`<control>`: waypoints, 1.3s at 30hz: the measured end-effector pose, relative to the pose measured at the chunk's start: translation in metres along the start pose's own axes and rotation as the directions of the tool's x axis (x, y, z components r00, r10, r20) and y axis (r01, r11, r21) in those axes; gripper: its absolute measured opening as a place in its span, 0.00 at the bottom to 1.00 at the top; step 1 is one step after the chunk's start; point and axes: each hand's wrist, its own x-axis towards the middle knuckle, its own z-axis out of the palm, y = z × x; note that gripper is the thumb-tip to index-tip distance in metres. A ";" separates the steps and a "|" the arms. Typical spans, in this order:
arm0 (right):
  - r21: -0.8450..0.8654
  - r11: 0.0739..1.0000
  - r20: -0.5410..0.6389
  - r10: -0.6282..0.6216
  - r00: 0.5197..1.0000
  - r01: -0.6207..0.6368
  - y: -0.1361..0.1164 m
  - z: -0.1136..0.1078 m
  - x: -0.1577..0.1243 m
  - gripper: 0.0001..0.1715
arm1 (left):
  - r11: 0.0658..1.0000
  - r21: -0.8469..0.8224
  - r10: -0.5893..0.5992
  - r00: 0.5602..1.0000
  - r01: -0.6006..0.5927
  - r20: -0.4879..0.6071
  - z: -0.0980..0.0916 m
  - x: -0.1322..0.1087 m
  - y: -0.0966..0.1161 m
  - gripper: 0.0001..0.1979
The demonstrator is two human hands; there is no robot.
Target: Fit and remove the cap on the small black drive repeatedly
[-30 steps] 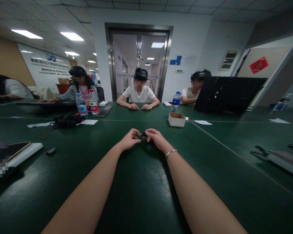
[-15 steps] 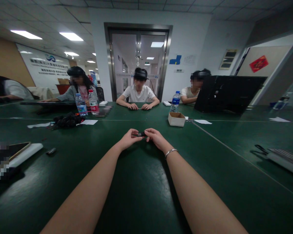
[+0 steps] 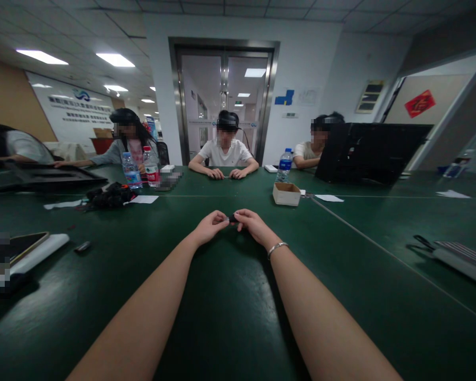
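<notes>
"See the small dark piece point(image 3: 232, 218) in the middle of the frame?"

"I do, right between the fingertips. The right hand point(image 3: 254, 223) pinches its dark end between thumb and forefinger, the other fingers curled beneath."

"And the left hand point(image 3: 212, 226)?"

"Its thumb and fingertips are closed on the paler end. A second ago they stood apart with a gap between them, and more of that pale end showed. Now only a sliver does."

"Is the piece resting on the green table point(image 3: 238, 307)?"

"I can't tell from here; the fingers hide its underside. The forearms come in from the bottom edge just as before, and the silver bracelet point(image 3: 277, 248) sits at the right wrist."

"Something has shifted over at the left, though."

"Yes, the flat black device point(image 3: 59, 174) below the sign point(image 3: 77, 106). It lay level; now it is tilted and lies further toward the left edge, with a co-worker's hand point(image 3: 61, 164) at it."

"The open box point(image 3: 286, 194) right of centre is where it was."

"So is the little dark item point(image 3: 82, 247) at the left, lying well apart from the hands."
</notes>
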 end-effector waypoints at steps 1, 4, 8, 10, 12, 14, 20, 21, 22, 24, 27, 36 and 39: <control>0.001 1.000 0.002 0.003 1.000 -0.003 0.000 0.000 0.000 0.15 | 0.999 0.041 -0.002 1.000 0.002 0.014 0.000 0.001 0.000 0.16; 0.003 1.000 0.012 0.002 1.000 -0.002 -0.001 0.000 -0.001 0.16 | 0.992 0.123 -0.040 0.999 0.039 0.009 -0.001 0.003 -0.001 0.24; -0.001 1.000 0.012 -0.007 1.000 0.007 -0.002 0.001 -0.003 0.16 | 0.993 0.121 -0.008 1.000 0.008 -0.008 0.000 0.004 -0.002 0.22; -0.009 1.000 0.021 -0.005 1.000 0.005 -0.003 0.001 -0.003 0.16 | 0.992 0.124 -0.015 1.000 0.015 0.003 0.001 0.004 -0.004 0.24; -0.012 1.000 0.026 -0.007 1.000 0.007 -0.003 0.001 -0.003 0.16 | 0.993 0.117 -0.008 1.000 0.008 0.001 0.001 0.005 -0.005 0.24; -0.015 1.000 0.031 -0.007 0.999 0.008 -0.002 0.001 -0.002 0.16 | 0.994 0.106 0.006 1.000 -0.007 0.013 0.001 0.005 -0.005 0.24; -0.016 1.000 0.021 -0.001 1.000 0.001 -0.001 0.001 -0.001 0.15 | 0.996 0.084 0.002 1.000 -0.004 0.019 0.003 0.004 -0.001 0.23; -0.015 1.000 0.025 0.001 1.000 0.000 -0.001 0.000 -0.001 0.15 | 0.995 0.099 -0.003 1.000 0.000 0.030 0.003 0.003 -0.001 0.24; -0.013 1.000 0.030 0.002 1.000 -0.001 -0.001 0.000 -0.001 0.15 | 0.994 0.109 -0.014 0.999 0.009 0.039 0.002 0.003 0.000 0.25; -0.006 1.000 0.033 0.000 0.999 0.001 -0.001 0.000 -0.001 0.15 | 0.995 0.099 -0.030 0.999 0.026 0.035 0.002 0.003 0.000 0.26; 0.000 1.000 0.020 0.000 1.000 0.000 -0.002 0.000 -0.001 0.15 | 0.998 0.059 -0.006 1.000 0.005 0.024 0.003 0.002 0.002 0.22; 0.008 1.000 0.023 0.006 1.000 -0.006 -0.001 0.000 0.000 0.15 | 0.998 0.069 -0.009 0.999 0.007 0.036 0.003 0.004 -0.002 0.24; 0.005 1.000 0.019 0.007 1.000 -0.007 -0.001 0.000 -0.001 0.14 | 0.998 0.057 -0.015 1.000 0.014 0.016 0.002 0.004 -0.002 0.25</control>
